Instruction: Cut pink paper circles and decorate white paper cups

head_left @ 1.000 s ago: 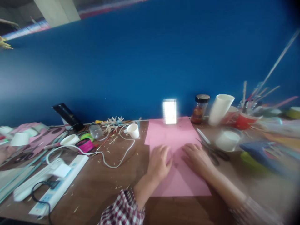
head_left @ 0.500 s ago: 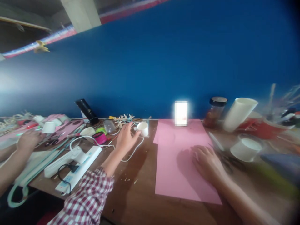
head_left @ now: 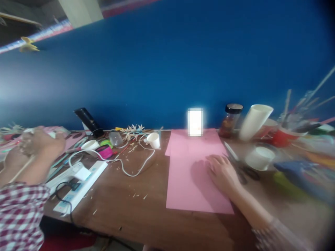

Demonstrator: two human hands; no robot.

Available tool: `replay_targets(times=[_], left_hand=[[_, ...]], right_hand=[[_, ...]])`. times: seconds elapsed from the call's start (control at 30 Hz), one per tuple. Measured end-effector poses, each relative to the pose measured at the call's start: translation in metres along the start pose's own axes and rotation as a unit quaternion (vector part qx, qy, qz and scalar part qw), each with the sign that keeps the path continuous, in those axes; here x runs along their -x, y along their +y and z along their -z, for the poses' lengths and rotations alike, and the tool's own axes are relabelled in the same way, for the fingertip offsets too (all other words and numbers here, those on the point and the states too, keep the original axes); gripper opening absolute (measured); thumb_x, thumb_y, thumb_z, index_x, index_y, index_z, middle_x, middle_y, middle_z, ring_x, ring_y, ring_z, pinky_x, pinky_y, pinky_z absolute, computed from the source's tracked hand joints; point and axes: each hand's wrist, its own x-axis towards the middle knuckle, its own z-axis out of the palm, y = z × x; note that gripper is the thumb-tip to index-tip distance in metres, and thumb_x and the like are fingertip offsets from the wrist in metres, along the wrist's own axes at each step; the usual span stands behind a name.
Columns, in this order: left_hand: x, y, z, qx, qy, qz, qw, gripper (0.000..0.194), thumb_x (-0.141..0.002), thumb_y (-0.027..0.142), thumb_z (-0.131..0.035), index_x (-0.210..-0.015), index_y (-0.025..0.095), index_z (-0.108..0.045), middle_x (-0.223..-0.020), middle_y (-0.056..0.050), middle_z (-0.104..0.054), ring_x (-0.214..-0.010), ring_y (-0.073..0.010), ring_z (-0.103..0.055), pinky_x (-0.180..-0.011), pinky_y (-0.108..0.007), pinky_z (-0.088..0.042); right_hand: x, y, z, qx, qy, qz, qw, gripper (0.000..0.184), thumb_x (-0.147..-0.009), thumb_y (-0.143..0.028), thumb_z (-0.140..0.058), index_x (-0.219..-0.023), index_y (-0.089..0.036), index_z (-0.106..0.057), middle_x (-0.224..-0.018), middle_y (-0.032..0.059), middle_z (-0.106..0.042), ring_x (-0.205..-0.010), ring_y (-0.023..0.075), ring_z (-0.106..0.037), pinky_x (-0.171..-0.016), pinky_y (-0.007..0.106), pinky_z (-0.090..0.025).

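Note:
My right hand (head_left: pixel 222 172) lies flat on a sheet of pink paper (head_left: pixel 183 184), fingers stretched forward and holding nothing. Another pink piece lies at the far end of the sheet. At the far left my left hand (head_left: pixel 51 144), below a checkered sleeve, overlaps a co-worker's hand and forearm (head_left: pixel 14 160). Motion blur smears its fingers, and whether they hold anything cannot be made out. Near it are pink paper pieces (head_left: pixel 74 139) and a white power strip (head_left: pixel 83 186).
A white cup (head_left: pixel 153 140), white cable, magenta tape roll (head_left: pixel 104 152) and pale paper-like flowers (head_left: pixel 134 130) lie left of centre. To the right stand a black-lidded jar (head_left: pixel 231 120), a white tube (head_left: pixel 255 122), a clear container (head_left: pixel 260 157) and a red holder (head_left: pixel 286 135). Dark-handled scissors (head_left: pixel 248 172) lie near my right hand.
My left hand has moved left, away from beside the white cup, to the co-worker's hand. My right hand stays on the pink paper. The view has shifted slightly right.

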Motion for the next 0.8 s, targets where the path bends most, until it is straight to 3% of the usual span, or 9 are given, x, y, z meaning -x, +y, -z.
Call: replay_targets(times=[0.03, 0.1, 0.2, 0.23, 0.3, 0.37, 0.53, 0.7, 0.8], left_hand=[[-0.003, 0.009, 0.006, 0.015, -0.039, 0.082, 0.996, 0.066, -0.08, 0.062, -0.034, -0.107, 0.005, -0.055, -0.106, -0.006, -0.064, -0.097, -0.022, -0.057, -0.083, -0.047, -0.044], [0.006, 0.045, 0.02, 0.118, -0.16, 0.134, 0.971, 0.058, -0.079, 0.052, -0.046, -0.12, 0.01, -0.051, -0.12, -0.008, -0.06, -0.102, -0.022, -0.057, -0.09, -0.045, -0.043], [0.049, 0.12, 0.027, 0.269, -0.287, 0.095, 0.914, 0.054, -0.081, 0.048, -0.05, -0.123, 0.015, -0.051, -0.11, -0.007, -0.066, -0.095, -0.0182, -0.063, -0.086, -0.033, -0.048], [0.067, 0.143, 0.023, 0.289, -0.316, 0.081, 0.9, 0.055, -0.078, 0.051, -0.055, -0.12, 0.016, -0.053, -0.106, -0.007, -0.067, -0.09, -0.0176, -0.065, -0.081, -0.03, -0.05], [0.101, 0.183, 0.01, 0.333, -0.376, 0.077, 0.862, 0.069, -0.078, 0.054, -0.055, -0.133, 0.015, -0.041, -0.124, -0.014, -0.059, -0.105, -0.0215, -0.061, -0.086, -0.031, -0.049], [0.127, 0.21, -0.008, 0.309, -0.389, 0.111, 0.861, 0.089, -0.072, 0.057, -0.061, -0.14, 0.011, -0.026, -0.138, -0.02, -0.046, -0.121, -0.0278, -0.05, -0.095, -0.036, -0.043], [0.142, 0.235, -0.045, 0.256, -0.404, 0.128, 0.869, 0.109, -0.058, 0.057, -0.073, -0.142, 0.01, -0.021, -0.138, -0.024, -0.043, -0.124, -0.0389, -0.045, -0.096, -0.047, -0.039], [0.136, 0.237, -0.058, 0.225, -0.405, 0.129, 0.877, 0.074, -0.059, 0.055, -0.072, -0.12, 0.02, -0.049, -0.119, -0.017, -0.061, -0.112, -0.038, -0.055, -0.088, -0.046, -0.041], [0.128, 0.231, -0.059, 0.229, -0.409, 0.124, 0.875, 0.062, -0.06, 0.052, -0.072, -0.111, 0.023, -0.054, -0.11, -0.012, -0.066, -0.104, -0.0338, -0.06, -0.085, -0.041, -0.043]], right_hand=[[0.0, 0.0, 0.0, 0.002, 0.001, -0.001, 1.0, 0.031, -0.089, -0.025, -0.048, -0.114, -0.014, -0.062, -0.11, 0.0107, -0.062, -0.101, 0.0266, -0.051, -0.09, 0.039, -0.042], [0.0, 0.001, 0.0, 0.004, 0.006, -0.001, 1.0, 0.031, -0.088, -0.026, -0.049, -0.114, -0.015, -0.062, -0.11, 0.0103, -0.062, -0.1, 0.0268, -0.051, -0.09, 0.039, -0.042], [0.001, 0.001, -0.001, 0.009, 0.013, 0.004, 1.0, 0.03, -0.087, -0.025, -0.05, -0.113, -0.014, -0.062, -0.109, 0.0103, -0.063, -0.1, 0.0278, -0.051, -0.089, 0.039, -0.043], [0.002, 0.002, -0.001, 0.01, 0.015, 0.006, 1.0, 0.03, -0.087, -0.025, -0.05, -0.113, -0.014, -0.062, -0.109, 0.0104, -0.063, -0.099, 0.028, -0.052, -0.089, 0.04, -0.043], [0.003, 0.003, -0.002, 0.014, 0.019, 0.009, 1.0, 0.03, -0.087, -0.025, -0.05, -0.113, -0.014, -0.063, -0.108, 0.0108, -0.063, -0.099, 0.0284, -0.052, -0.088, 0.04, -0.043], [0.003, 0.004, -0.005, 0.018, 0.023, 0.011, 1.0, 0.031, -0.086, -0.025, -0.051, -0.113, -0.014, -0.063, -0.108, 0.0113, -0.063, -0.099, 0.0289, -0.052, -0.089, 0.041, -0.043], [0.003, 0.01, -0.014, 0.027, 0.029, 0.013, 0.999, 0.033, -0.084, -0.024, -0.052, -0.113, -0.014, -0.063, -0.109, 0.0125, -0.063, -0.099, 0.0302, -0.053, -0.088, 0.043, -0.044], [0.003, 0.011, -0.016, 0.028, 0.03, 0.019, 0.999, 0.032, -0.086, -0.026, -0.05, -0.114, -0.015, -0.063, -0.109, 0.0124, -0.063, -0.099, 0.0297, -0.053, -0.086, 0.043, -0.045], [0.004, 0.011, -0.015, 0.029, 0.028, 0.021, 0.999, 0.033, -0.085, -0.025, -0.051, -0.114, -0.015, -0.063, -0.11, 0.0124, -0.063, -0.1, 0.0296, -0.053, -0.086, 0.043, -0.045]])
